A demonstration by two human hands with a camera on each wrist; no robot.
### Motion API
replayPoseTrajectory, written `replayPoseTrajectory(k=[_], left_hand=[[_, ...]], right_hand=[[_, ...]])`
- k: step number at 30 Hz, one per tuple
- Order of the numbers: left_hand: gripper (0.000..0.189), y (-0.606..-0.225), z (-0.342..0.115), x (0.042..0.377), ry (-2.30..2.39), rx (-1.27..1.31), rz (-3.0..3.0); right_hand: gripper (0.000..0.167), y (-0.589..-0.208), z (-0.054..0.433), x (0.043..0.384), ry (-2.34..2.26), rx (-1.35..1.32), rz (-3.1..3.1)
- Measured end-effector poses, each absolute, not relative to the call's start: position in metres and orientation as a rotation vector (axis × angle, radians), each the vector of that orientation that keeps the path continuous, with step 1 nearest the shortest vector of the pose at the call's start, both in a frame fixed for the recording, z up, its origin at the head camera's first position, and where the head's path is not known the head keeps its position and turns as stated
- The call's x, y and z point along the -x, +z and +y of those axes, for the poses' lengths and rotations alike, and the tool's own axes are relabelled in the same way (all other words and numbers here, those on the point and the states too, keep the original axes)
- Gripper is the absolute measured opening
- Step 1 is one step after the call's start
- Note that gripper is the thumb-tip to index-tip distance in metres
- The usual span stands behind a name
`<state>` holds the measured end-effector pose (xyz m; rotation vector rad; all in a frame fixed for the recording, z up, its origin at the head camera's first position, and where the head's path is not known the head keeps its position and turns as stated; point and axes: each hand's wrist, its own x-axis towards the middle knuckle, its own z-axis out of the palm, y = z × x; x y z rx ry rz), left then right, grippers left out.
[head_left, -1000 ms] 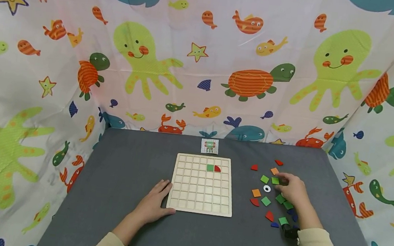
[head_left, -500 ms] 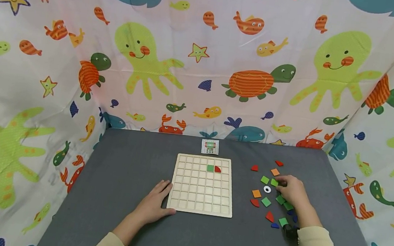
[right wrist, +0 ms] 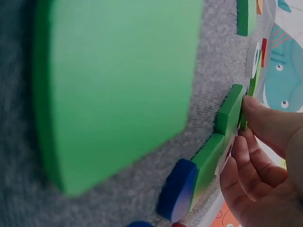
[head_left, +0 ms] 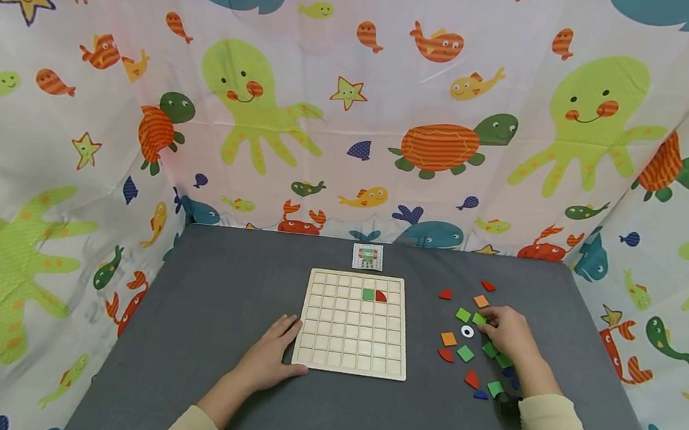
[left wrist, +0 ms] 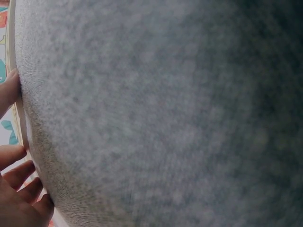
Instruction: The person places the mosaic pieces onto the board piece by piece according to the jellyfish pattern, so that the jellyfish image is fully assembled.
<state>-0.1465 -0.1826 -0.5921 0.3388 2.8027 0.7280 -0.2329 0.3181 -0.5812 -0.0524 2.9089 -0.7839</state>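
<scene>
In the head view my left hand (head_left: 268, 354) rests at the near left corner of a pale gridded board (head_left: 349, 357), fingers along its left edge and thumb at its front edge. One green square tile (head_left: 368, 294) and a red quarter-round tile (head_left: 381, 296) sit side by side in its cells. My right hand (head_left: 510, 332) pinches a light green square tile (head_left: 479, 319) among the loose pieces on the right. The right wrist view shows thumb and fingertips at that tile's edge, with much of it hidden. Another light green tile (head_left: 463, 315) lies just left of it.
Around my right hand lie orange tiles (head_left: 448, 338), red pieces (head_left: 472, 379), green squares (head_left: 465, 354), blue pieces (head_left: 481, 394) and a white ring (head_left: 467, 331). A small picture card (head_left: 368, 257) lies behind the board. A patterned curtain (head_left: 350, 52) hangs behind the grey table (head_left: 228, 287).
My right fingers have drawn together on the light green tile, which has shifted slightly left and toward me. The left hand and the board stay in place.
</scene>
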Motion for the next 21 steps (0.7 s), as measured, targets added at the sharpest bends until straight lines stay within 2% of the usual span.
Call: replayPoseTrajectory(k=[21], left_hand=[[0.097, -0.593, -0.183, 0.146, 0.729, -0.342, 2.814]], right_hand=[[0.035, -0.544, 0.291, 0.233, -0.804, 0.190, 2.992]])
